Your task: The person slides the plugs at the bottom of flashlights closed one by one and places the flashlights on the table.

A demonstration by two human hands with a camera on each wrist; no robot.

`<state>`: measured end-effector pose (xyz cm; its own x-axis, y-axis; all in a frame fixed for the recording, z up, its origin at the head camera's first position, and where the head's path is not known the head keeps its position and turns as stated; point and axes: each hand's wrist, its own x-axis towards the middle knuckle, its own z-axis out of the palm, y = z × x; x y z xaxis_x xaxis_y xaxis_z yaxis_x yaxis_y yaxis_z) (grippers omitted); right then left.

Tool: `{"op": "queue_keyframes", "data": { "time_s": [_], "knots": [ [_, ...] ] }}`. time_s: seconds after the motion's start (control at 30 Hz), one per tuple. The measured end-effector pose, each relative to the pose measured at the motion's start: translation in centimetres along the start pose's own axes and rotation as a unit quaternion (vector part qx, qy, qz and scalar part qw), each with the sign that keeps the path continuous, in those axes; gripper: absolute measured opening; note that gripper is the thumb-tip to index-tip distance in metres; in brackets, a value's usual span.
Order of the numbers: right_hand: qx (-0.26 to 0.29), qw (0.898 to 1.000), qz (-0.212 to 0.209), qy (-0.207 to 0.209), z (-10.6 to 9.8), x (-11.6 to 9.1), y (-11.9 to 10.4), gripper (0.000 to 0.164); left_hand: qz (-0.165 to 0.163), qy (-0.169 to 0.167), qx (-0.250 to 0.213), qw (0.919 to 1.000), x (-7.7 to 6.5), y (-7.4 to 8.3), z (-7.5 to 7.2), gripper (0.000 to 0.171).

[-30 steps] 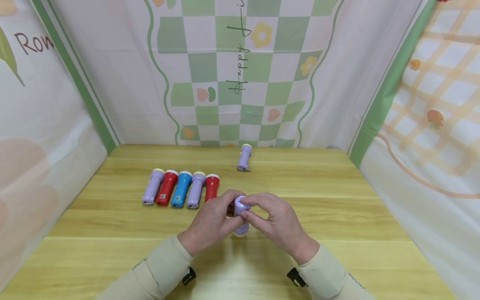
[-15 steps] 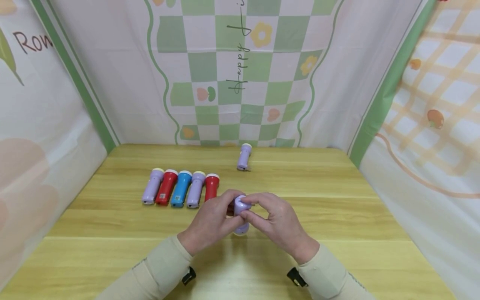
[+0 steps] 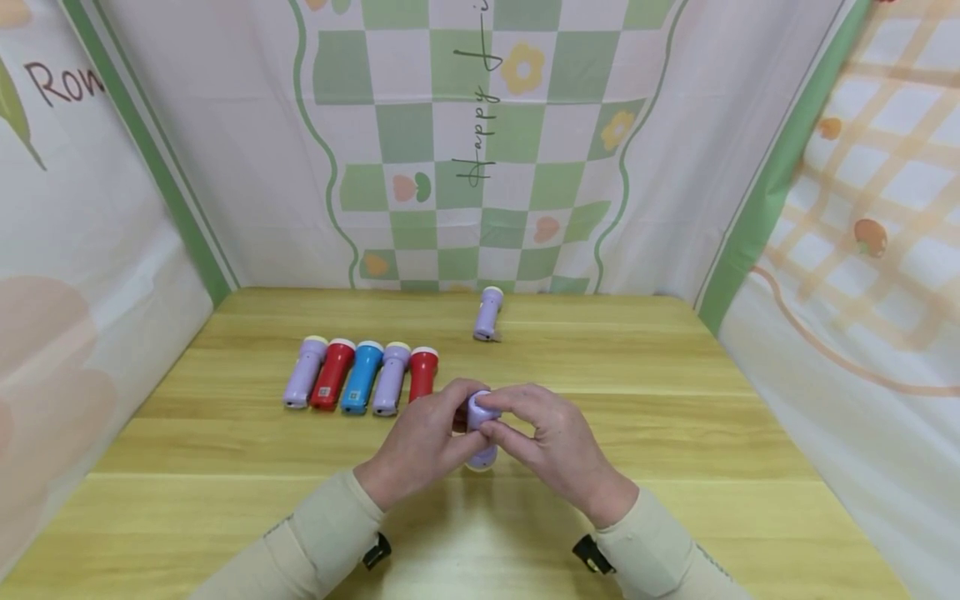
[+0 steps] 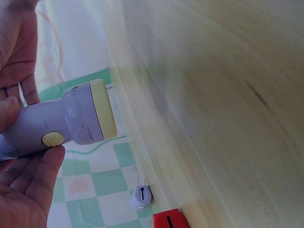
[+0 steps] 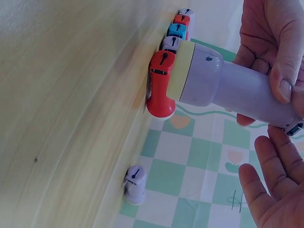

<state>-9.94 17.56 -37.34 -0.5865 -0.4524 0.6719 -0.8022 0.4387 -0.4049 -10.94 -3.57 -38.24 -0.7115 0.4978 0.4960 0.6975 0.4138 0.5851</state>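
Observation:
A purple flashlight point(image 4: 85, 114) with a pale yellow lens rim points head-down over the table between both hands. My left hand point(image 3: 423, 437) grips its body, thumb on the near side and fingers behind; the yellow switch point(image 4: 52, 138) shows beside a fingertip in the left wrist view. At the tail end, my right hand point(image 3: 558, 442) pinches it, index fingertip on top and thumb below. A small dark metal part point(image 5: 294, 128) sits at the tail in the right wrist view, with right-hand fingers close by. The index fingertip covers part of the tail face.
To the left lies a row of flashlights: purple point(image 3: 306, 372), red point(image 3: 334, 375), blue point(image 3: 362, 378), purple point(image 3: 392, 380) and red point(image 3: 423, 372), the last partly hidden by my left hand. Another purple flashlight point(image 3: 488, 313) with thin prongs lies at the back, before a checkered curtain point(image 3: 502, 133).
The right index fingertip has shifted slightly over the tail, covering the dark slot seen before. A small bit sticking out beside that finger half a second ago no longer shows.

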Motion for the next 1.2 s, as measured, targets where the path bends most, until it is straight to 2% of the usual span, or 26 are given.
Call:
{"op": "queue_keyframes", "data": {
  "time_s": [0.27,0.7,0.9,1.2],
  "knots": [
    [-0.003,1.000,0.001,-0.007,0.03,0.02,-0.03,0.036,0.012,0.007,0.001,0.9999,-0.02,0.01,-0.02,0.039],
    [-0.006,1.000,0.008,-0.026,0.19,-0.07,0.09,0.037,0.000,0.004,-0.001,1.0000,-0.08,-0.24,-0.04,0.037],
    [-0.023,0.999,0.003,-0.026,0.26,-0.08,0.17,0.039,0.000,0.001,0.001,1.0000,-0.05,-0.27,-0.09,0.038],
    [-0.058,0.998,-0.023,-0.014,0.50,-0.13,0.36,0.039,-0.018,-0.006,0.006,0.9998,0.02,-0.17,-0.18,0.039]
  ]
}}
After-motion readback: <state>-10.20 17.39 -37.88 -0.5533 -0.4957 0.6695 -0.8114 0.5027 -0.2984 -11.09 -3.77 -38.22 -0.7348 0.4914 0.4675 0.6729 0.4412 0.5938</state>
